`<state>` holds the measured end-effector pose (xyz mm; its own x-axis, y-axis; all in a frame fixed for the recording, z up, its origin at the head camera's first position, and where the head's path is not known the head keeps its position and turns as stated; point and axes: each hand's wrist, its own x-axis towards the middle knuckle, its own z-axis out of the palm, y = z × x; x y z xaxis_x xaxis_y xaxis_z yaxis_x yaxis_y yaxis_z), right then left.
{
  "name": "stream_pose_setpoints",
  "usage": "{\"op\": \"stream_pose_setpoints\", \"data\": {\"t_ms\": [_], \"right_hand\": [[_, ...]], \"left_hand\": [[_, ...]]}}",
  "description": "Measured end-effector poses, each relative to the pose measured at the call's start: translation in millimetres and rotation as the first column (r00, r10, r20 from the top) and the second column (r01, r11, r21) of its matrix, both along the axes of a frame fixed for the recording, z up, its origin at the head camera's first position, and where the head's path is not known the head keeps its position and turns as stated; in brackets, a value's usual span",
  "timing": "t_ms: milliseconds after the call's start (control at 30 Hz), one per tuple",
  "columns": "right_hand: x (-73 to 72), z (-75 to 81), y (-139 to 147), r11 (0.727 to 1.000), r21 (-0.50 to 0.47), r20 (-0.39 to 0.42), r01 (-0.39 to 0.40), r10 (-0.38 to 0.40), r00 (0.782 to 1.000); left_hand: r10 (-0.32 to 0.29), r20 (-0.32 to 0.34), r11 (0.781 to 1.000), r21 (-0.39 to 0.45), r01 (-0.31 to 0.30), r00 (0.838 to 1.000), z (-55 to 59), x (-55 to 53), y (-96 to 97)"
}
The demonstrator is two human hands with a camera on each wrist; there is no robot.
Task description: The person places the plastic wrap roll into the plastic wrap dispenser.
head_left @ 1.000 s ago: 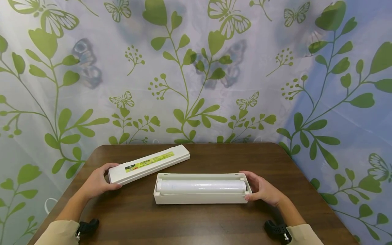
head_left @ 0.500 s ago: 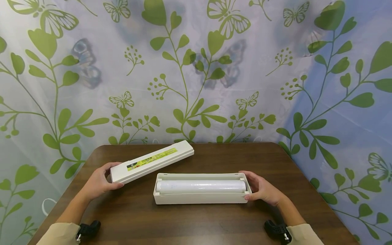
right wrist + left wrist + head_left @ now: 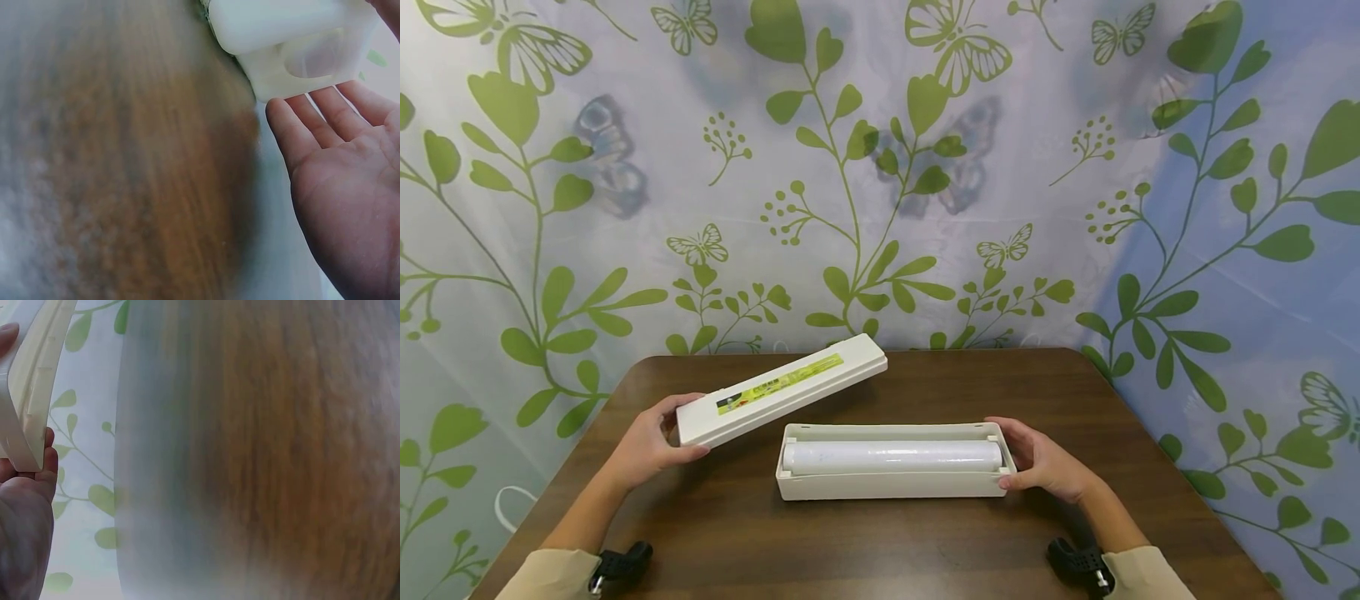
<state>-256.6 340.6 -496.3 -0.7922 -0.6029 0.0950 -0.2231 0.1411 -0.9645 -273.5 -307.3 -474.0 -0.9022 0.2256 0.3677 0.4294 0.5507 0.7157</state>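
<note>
A long white lid (image 3: 782, 390) with a yellow-green label is held by its left end in my left hand (image 3: 651, 442), tilted with its right end farther back and higher. The left wrist view shows the hollow underside of the lid (image 3: 39, 381) and the fingers at its end. A white open-topped box (image 3: 891, 487) sits at the middle of the table, with a roll of clear plastic wrap (image 3: 891, 457) lying inside. My right hand (image 3: 1048, 467) grips the box's right end, thumb on the front corner and fingers behind. In the right wrist view the fingers (image 3: 294, 131) touch the box end.
The brown wooden table (image 3: 880, 550) lies under both pieces. A curtain (image 3: 880, 183) with green leaves and butterflies hangs right behind its far edge. Each wrist wears a black strap mount, the left one (image 3: 623, 565) low over the table.
My left hand has moved the lid slightly right, and the lid's right end has risen and shifted right and back. The box, the roll and my right hand stay put.
</note>
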Motion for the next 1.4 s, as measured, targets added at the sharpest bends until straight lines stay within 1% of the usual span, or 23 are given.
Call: {"op": "stream_pose_setpoints", "data": {"t_ms": [200, 467, 567, 667, 933, 1167, 1300, 1400], "right_hand": [[1.4, 2.4, -0.6, 1.0, 0.001, 0.008, 0.001, -0.001, 1.0], [2.1, 5.8, -1.2, 1.0, 0.011, 0.01, 0.027, -0.027, 1.0], [1.7, 7.2, -1.9, 0.999, 0.017, -0.011, 0.049, -0.049, 0.999], [1.4, 9.7, -3.6, 0.997, 0.03, -0.048, 0.069, -0.068, 0.997], [-1.2, 22.8, -15.7, 0.995, 0.029, -0.134, 0.1, -0.095, 0.986], [-9.9, 34.8, -29.3, 0.99, 0.037, -0.199, 0.135, -0.125, 0.972], [-13.1, 44.1, -37.7, 0.984, 0.065, -0.222, 0.168, -0.15, 0.964], [-15.7, 51.6, -43.7, 0.983, 0.067, -0.231, 0.172, -0.152, 0.961]], "left_hand": [[-0.027, 0.012, 0.999, 0.025, 0.027, 1.0, 3.8, 0.2, 6.9], [-0.092, 0.016, 0.993, 0.078, 0.091, 0.996, 5.6, 0.2, 14.6], [-0.115, 0.02, 0.989, 0.095, 0.113, 0.993, 6.3, 0.1, 16.5], [-0.137, 0.029, 0.984, 0.118, 0.133, 0.99, 7.7, 0.7, 18.5], [-0.183, 0.053, 0.971, 0.169, 0.172, 0.982, 10.7, 2.5, 23.8], [-0.201, 0.028, 0.965, 0.177, 0.193, 0.979, 10.4, 0.9, 29.4], [-0.22, 0.02, 0.959, 0.188, 0.212, 0.975, 11.3, 0.2, 33.0], [-0.233, 0.01, 0.955, 0.192, 0.227, 0.972, 12.2, 0.0, 35.6]]}}
